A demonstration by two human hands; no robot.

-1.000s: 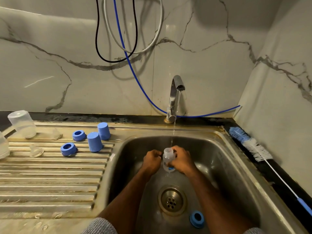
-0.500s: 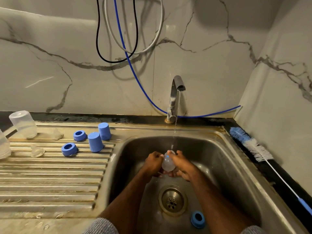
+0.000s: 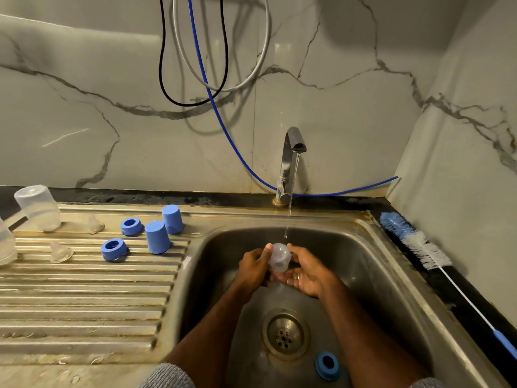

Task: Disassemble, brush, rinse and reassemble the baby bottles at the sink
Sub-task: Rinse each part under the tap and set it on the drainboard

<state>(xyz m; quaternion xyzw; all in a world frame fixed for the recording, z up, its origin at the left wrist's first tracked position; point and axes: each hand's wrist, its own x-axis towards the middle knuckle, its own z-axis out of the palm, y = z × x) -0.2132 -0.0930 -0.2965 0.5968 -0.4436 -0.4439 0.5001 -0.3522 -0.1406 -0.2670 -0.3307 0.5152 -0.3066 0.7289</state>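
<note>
Over the steel sink (image 3: 372, 264) I hold a clear baby bottle (image 3: 279, 256) tipped on its side, just below the thin stream from the tap (image 3: 291, 161). My left hand (image 3: 253, 266) grips it from the left with the thumb on top. My right hand (image 3: 306, 271) cups it from the right, palm up and wet. A blue collar ring (image 3: 326, 366) lies in the basin near the drain (image 3: 285, 334). On the drainboard (image 3: 84, 298) stand two blue caps (image 3: 157, 237) (image 3: 172, 219), two blue rings (image 3: 114, 249) (image 3: 131, 226), clear teats (image 3: 60, 252) (image 3: 95, 224) and an upturned clear bottle (image 3: 39, 207).
A bottle brush (image 3: 419, 245) with a blue and white head and a long white handle lies on the dark counter right of the sink. Another clear bottle (image 3: 5, 242) shows at the left edge. Cables and a blue hose (image 3: 212, 99) hang on the marble wall.
The bottle stood upright under the stream a second ago; both hands have tipped it onto its side and turned it. My right palm now faces up beneath it.
</note>
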